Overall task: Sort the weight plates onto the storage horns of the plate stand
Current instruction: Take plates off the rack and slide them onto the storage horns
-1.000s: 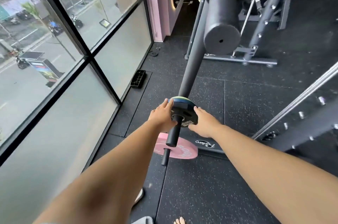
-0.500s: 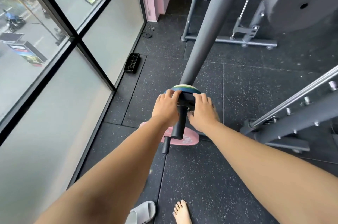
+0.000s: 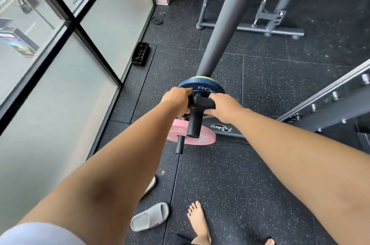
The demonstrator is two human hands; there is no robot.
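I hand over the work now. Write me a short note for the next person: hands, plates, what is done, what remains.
Left grip and right grip, both bare hands, hold the small black weight plate by its edges; it is threaded on the upper black storage horn.
Done: the blue round plate sits behind it; the pink round plate is on the lower horn.
Left: probably push the black plate back, release.

White "ROC", rest hidden, on blue plate (image 3: 202, 87); upside-down white logo "Relax" on stand base (image 3: 232, 134); white lettering on pink plate (image 3: 206, 138) unreadable.
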